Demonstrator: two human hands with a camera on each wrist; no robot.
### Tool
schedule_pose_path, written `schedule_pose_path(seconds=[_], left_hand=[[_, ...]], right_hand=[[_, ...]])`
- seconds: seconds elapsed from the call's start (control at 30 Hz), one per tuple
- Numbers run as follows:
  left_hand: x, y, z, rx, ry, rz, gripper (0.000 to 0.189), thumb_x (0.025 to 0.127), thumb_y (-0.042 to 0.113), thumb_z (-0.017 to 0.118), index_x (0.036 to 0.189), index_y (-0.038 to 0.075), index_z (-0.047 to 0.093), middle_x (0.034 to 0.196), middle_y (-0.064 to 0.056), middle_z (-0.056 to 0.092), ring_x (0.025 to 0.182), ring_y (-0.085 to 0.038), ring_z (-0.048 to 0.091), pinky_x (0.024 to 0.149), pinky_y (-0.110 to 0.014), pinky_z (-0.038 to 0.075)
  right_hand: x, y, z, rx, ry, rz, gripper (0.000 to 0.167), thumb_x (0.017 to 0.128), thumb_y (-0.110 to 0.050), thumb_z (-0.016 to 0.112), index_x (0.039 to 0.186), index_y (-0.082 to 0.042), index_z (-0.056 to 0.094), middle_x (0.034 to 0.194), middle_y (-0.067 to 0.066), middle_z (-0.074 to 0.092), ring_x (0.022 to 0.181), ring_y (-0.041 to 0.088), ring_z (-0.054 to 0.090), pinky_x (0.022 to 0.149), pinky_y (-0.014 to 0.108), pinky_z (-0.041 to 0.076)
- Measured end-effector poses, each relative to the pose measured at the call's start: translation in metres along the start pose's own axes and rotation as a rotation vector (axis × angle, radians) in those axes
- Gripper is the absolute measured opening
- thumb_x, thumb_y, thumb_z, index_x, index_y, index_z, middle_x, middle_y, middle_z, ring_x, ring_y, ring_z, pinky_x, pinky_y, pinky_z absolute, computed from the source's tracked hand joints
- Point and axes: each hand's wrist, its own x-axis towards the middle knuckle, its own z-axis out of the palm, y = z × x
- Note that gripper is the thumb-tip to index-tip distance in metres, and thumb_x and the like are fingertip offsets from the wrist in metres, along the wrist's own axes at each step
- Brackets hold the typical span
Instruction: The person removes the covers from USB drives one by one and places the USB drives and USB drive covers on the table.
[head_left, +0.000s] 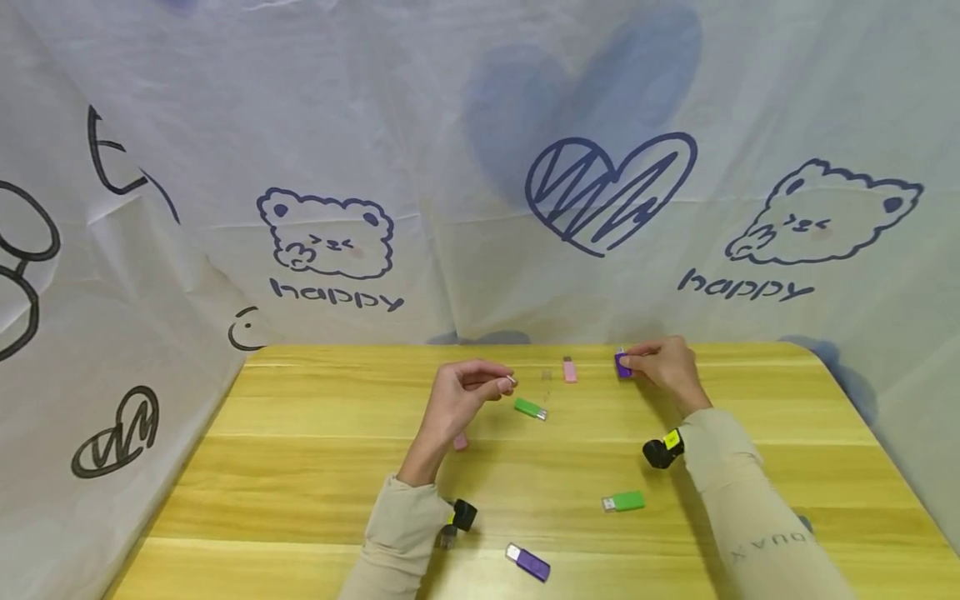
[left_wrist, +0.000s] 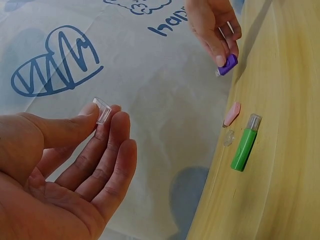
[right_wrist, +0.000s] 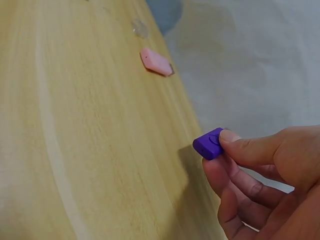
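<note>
At the left, the left hand (head_left: pixel 453 404) pinches a small clear plastic cap (left_wrist: pixel 103 111) between thumb and fingertip, its other fingers fanned loosely apart. Which end of the cap is its mouth, I cannot tell. A pink USB stick (head_left: pixel 461 442) lies on the desk (head_left: pixel 300 467) just beside that wrist, partly hidden by it.

Next to the right, a green USB stick (head_left: pixel 531 409) lies near the left fingertips, connector pointing right and slightly toward the person. Past it come a loose clear piece (head_left: pixel 547 375) and another pink stick (head_left: pixel 570 370), its long axis running away from the person.

At the right, the right hand (head_left: pixel 667 367) grips a purple USB stick (head_left: pixel 623 365) between thumb and fingers near the far edge. The relation that seems to matter is here: the stick lies to the right of the cap and slightly farther back, well apart from it. Its long axis runs away from the person, connector toward the far edge, so the cap is off its side, out of line with the connector. Closing that gap would probably call for turning the stick or the cap.
</note>
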Motion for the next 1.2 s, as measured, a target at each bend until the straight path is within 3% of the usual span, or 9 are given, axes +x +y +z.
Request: schedule_pose_path(seconds=[0.1,0.33,0.5,0.8,0.97,1.1,1.2], left_hand=[[-0.001,-0.001,0.0,-0.002,-0.002,0.0,0.013,0.095,-0.002,0.07,0.106,-0.005,0.076,0.101,-0.018,0.076,0.091,-0.032,0.075,0.082,-0.037,0.061],[-0.003,-0.001,0.001,0.01,-0.002,-0.007,0.014,0.095,-0.003,0.07,0.107,-0.006,0.075,0.102,-0.017,0.076,0.091,-0.03,0.075,0.086,-0.048,0.06],[-0.002,-0.002,0.002,0.019,-0.012,0.004,0.014,0.095,-0.002,0.07,0.107,-0.007,0.075,0.102,-0.018,0.076,0.091,-0.03,0.075,0.083,-0.039,0.061],[-0.002,-0.003,0.002,0.01,-0.021,-0.008,0.014,0.095,-0.002,0.07,0.107,-0.007,0.075,0.101,-0.018,0.076,0.091,-0.031,0.075,0.082,-0.037,0.061],[-0.002,-0.004,0.002,0.015,-0.023,-0.005,0.013,0.095,0.001,0.071,0.106,-0.005,0.075,0.102,-0.019,0.076,0.091,-0.033,0.075,0.083,-0.04,0.061],[0.0,-0.005,0.003,0.015,-0.025,0.006,0.013,0.095,0.001,0.071,0.106,-0.007,0.074,0.101,-0.02,0.076,0.09,-0.034,0.075,0.084,-0.045,0.061],[0.0,-0.006,0.003,0.013,-0.027,0.004,0.013,0.096,0.0,0.07,0.106,-0.007,0.074,0.102,-0.021,0.076,0.091,-0.035,0.074,0.083,-0.044,0.061]], right_hand=[[0.006,0.003,0.003,-0.055,0.002,0.024,0.033,0.089,-0.018,0.082,0.107,0.009,0.075,0.091,0.017,0.077,0.074,0.02,0.073,0.064,0.024,0.053],[0.009,0.003,0.005,-0.144,-0.009,0.072,0.031,0.089,-0.02,0.082,0.103,0.006,0.076,0.086,0.015,0.077,0.077,0.026,0.071,0.075,0.035,0.048],[0.008,0.005,0.003,-0.213,0.007,0.068,0.028,0.088,-0.021,0.082,0.098,0.004,0.078,0.078,0.01,0.076,0.075,0.025,0.068,0.071,0.035,0.045],[0.002,0.003,0.003,-0.296,0.022,-0.002,0.022,0.088,-0.02,0.08,0.091,0.002,0.076,0.088,0.015,0.073,0.085,0.032,0.062,0.07,0.038,0.047],[-0.011,0.002,-0.001,-0.206,0.048,-0.025,0.02,0.087,-0.017,0.077,0.096,0.001,0.074,0.093,0.017,0.073,0.085,0.032,0.064,0.07,0.036,0.049],[-0.03,0.0,-0.001,-0.074,0.014,-0.065,0.023,0.091,-0.013,0.074,0.106,0.004,0.071,0.096,0.018,0.073,0.078,0.025,0.066,0.064,0.029,0.052],[-0.049,-0.005,0.0,-0.003,0.002,-0.105,0.022,0.095,-0.008,0.071,0.112,0.005,0.069,0.102,0.02,0.072,0.082,0.024,0.066,0.062,0.025,0.054]])
